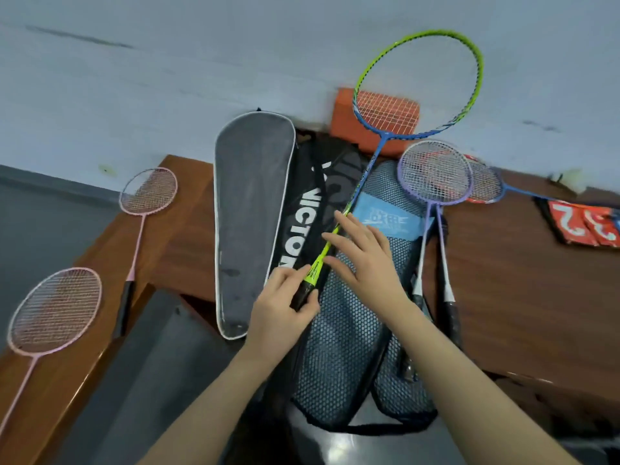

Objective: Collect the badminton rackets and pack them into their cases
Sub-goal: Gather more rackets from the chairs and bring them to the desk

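Two hands are busy in the head view. The left hand [285,305] has its fingers curled tight around the black grip of a green and blue badminton racket [417,83], and the round head of that racket sticks up in front of the pale wall. The right hand [364,255] is spread out with straight fingers and rests on the thin racket shaft. Under the racket lie a black cloth case with white letters [303,209], a grey case flap with a white edge [251,209] and a blue mesh case [345,347]. Two purple rackets [434,172] lie just beside the mesh case on the brown wooden surface [523,286]. Two pink rackets [55,308] lie well apart on the left side. An orange block [345,122] sits against the wall.
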The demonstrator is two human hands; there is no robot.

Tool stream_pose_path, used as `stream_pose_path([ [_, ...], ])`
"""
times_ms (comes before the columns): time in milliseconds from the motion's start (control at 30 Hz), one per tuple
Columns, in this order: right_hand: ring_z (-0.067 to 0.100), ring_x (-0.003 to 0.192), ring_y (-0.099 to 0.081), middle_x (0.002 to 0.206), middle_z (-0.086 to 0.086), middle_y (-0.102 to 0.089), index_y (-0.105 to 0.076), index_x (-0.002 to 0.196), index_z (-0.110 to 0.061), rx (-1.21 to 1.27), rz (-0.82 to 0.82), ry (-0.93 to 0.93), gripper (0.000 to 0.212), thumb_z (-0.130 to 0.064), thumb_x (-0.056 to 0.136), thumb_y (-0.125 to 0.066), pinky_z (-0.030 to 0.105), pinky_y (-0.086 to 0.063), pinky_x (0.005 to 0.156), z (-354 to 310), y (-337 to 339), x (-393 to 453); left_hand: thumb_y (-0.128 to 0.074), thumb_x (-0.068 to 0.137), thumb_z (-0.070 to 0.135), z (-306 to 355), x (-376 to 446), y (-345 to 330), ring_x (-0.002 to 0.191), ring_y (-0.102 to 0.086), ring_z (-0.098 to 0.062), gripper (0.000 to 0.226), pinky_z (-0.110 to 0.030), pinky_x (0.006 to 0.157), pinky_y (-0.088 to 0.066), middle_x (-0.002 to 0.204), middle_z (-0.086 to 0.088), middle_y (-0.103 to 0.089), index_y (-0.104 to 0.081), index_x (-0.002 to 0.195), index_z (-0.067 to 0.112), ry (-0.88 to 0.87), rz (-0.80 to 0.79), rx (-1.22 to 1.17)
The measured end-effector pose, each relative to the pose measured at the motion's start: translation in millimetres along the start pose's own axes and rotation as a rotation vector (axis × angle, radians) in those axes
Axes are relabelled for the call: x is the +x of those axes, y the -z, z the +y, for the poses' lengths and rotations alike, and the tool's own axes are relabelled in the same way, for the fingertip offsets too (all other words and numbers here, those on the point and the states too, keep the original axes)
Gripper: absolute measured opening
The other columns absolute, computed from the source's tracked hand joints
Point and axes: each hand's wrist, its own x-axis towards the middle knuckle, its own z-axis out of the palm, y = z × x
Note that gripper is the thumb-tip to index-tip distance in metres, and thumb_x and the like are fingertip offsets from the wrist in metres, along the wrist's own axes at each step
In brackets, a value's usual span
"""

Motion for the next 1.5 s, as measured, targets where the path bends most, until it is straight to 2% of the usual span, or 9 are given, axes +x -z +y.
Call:
stream_pose_path([
  [133,0.028,0.134,-0.038,0.143,0.008,-0.043,-0.062,0.119,-0.014,0.022,0.008,-0.044,0.036,-0.033,0.088,-0.059,0.043,-0.031,0.106,40,46,-53,-0.070,0.077,0.008,50,-20,-48,0.084,-0.058,-0.008,0.038,-0.025,0.078,-0.052,0.094,-0.005,-0.059,-0.063,0.114,0.003,-0.056,-0.044,-0.051],
  [333,0.028,0.136,-0.035,0.145,0.007,-0.040,-0.058,0.123,-0.018,0.009,0.017,-0.055,0.036,-0.031,0.090,-0.058,0.041,-0.026,0.106,97,90,-95,-0.069,0.078,0.009,101,-25,-102,0.082,-0.057,-0.008,0.037,-0.026,0.075,-0.051,0.094,-0.004,-0.058,-0.063,0.113,0.002,-0.079,-0.088,-0.085],
  [533,0.031,0.123,-0.048,0.132,0.004,-0.055,-0.066,0.108,-0.012,-0.032,0.007,-0.066,0.026,-0.027,0.088,-0.060,0.037,-0.027,0.100,159,114,-88,-0.067,0.078,0.014,114,7,-159,0.077,-0.059,-0.012,0.037,-0.029,0.068,-0.053,0.094,-0.002,-0.057,-0.063,0.114,0.006,-0.108,-0.160,-0.066],
  [700,0.030,0.118,-0.051,0.124,0.001,-0.061,-0.068,0.103,-0.012,-0.018,-0.071,-0.055,0.022,-0.025,0.086,-0.062,0.037,-0.028,0.098,206,117,-67,-0.067,0.082,0.019,110,40,-213,0.083,-0.058,-0.016,0.046,-0.030,0.072,-0.050,0.097,-0.001,-0.054,-0.054,0.125,0.015,-0.013,-0.218,-0.051],
  [833,0.025,0.123,-0.049,0.126,0.001,-0.059,-0.068,0.105,-0.012,0.048,-0.167,-0.081,0.023,-0.025,0.087,-0.063,0.033,-0.025,0.100,240,103,-57,-0.063,0.084,0.020,106,56,-247,0.094,-0.059,-0.023,0.047,-0.037,0.081,-0.050,0.104,-0.007,-0.057,-0.051,0.129,0.011,0.056,-0.280,-0.077],
  [967,0.023,0.120,-0.052,0.130,0.003,-0.057,-0.068,0.108,-0.011,0.149,-0.278,-0.153,0.024,-0.021,0.086,-0.065,0.030,-0.026,0.099,267,84,-53,-0.064,0.083,0.016,102,57,-272,0.085,-0.059,-0.024,0.044,-0.037,0.077,-0.049,0.095,-0.007,-0.058,-0.055,0.125,0.009,0.162,-0.266,-0.029],
  [1167,0.027,0.113,-0.059,0.131,0.012,-0.055,-0.070,0.104,-0.006,0.292,-0.409,-0.051,0.020,-0.008,0.086,-0.064,0.032,-0.042,0.099,306,71,-51,-0.068,0.077,0.014,99,49,-299,0.074,-0.058,-0.030,0.043,-0.042,0.065,-0.050,0.090,-0.008,-0.056,-0.058,0.119,0.011,0.257,-0.328,0.143],
  [1367,0.032,0.097,-0.065,0.111,0.017,-0.065,-0.071,0.093,-0.001,0.365,-0.360,0.117,0.014,-0.002,0.079,-0.069,0.037,-0.049,0.088,333,70,-57,-0.063,0.076,0.015,118,45,-326,0.080,-0.056,-0.033,0.052,-0.041,0.069,-0.047,0.097,-0.009,-0.051,-0.053,0.127,0.014,0.408,-0.345,0.259],
  [1500,0.031,0.092,-0.065,0.105,0.015,-0.068,-0.072,0.090,-0.003,0.385,-0.270,0.171,0.013,-0.003,0.076,-0.071,0.033,-0.043,0.086,350,78,-68,-0.063,0.071,0.017,142,36,-338,0.076,-0.062,-0.029,0.054,-0.038,0.062,-0.053,0.092,-0.008,-0.055,-0.057,0.125,0.014,0.410,-0.237,0.202],
])
